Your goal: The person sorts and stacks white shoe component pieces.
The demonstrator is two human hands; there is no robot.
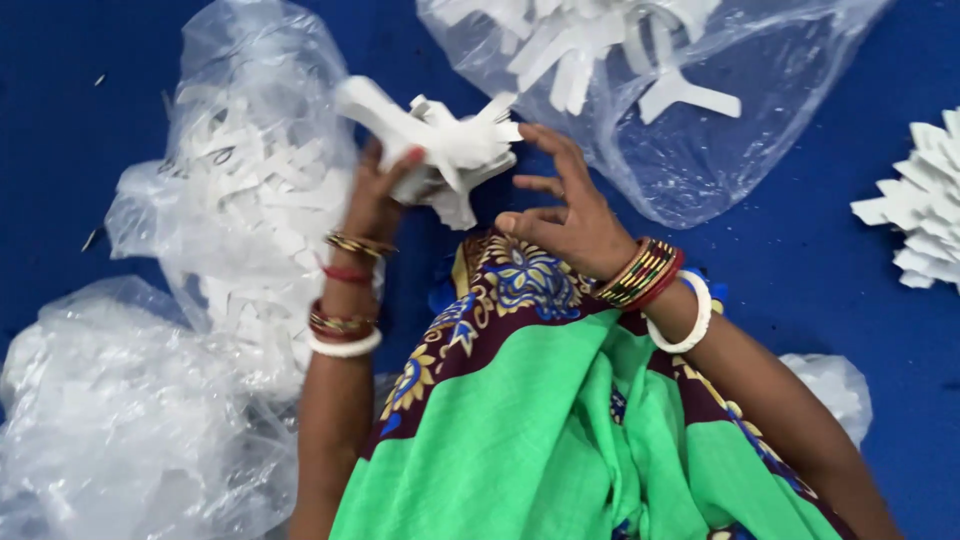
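Head-worn view, steeply downward, close over lap, seemingly floor-level

two hands (375, 195), three plastic bags (250, 190), one white paper cluster (440, 145)

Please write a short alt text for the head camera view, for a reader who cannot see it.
The left hand holds a bunch of white cut-out pieces over a blue surface, the right hand open beside it. Clear plastic bags of white pieces lie around.

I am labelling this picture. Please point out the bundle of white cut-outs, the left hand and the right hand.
bundle of white cut-outs (440, 145), head view, on its middle.
left hand (378, 195), head view, on the hand's middle.
right hand (570, 215), head view, on the hand's middle.
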